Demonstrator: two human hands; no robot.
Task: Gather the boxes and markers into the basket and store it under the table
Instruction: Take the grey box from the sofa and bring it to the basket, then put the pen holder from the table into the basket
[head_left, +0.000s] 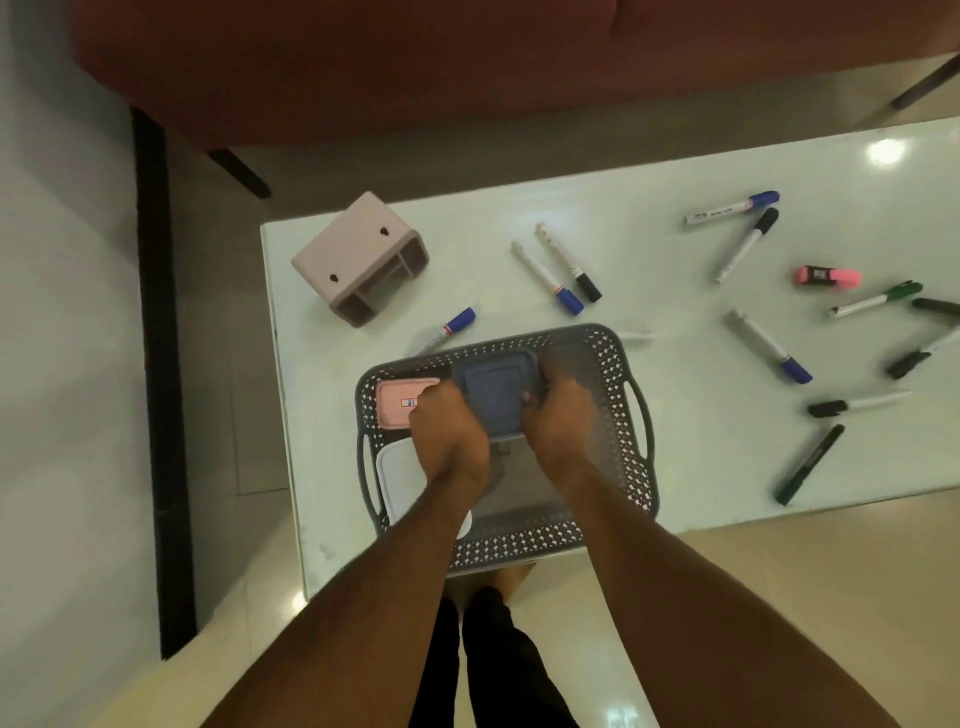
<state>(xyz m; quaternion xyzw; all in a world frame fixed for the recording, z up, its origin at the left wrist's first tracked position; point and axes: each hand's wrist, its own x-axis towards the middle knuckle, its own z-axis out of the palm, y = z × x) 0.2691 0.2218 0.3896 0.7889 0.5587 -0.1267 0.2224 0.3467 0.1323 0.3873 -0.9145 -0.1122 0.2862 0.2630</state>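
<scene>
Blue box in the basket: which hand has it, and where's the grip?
Both. The left hand grips the flat blue lidded plastic box at its left edge, the right hand at its right edge, over the grey perforated plastic basket.

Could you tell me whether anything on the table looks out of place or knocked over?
Yes: the pink organiser near the table's far left corner lies tipped on its side, its compartments facing sideways. Markers, such as the green one, lie scattered at all angles outside the basket.
</scene>
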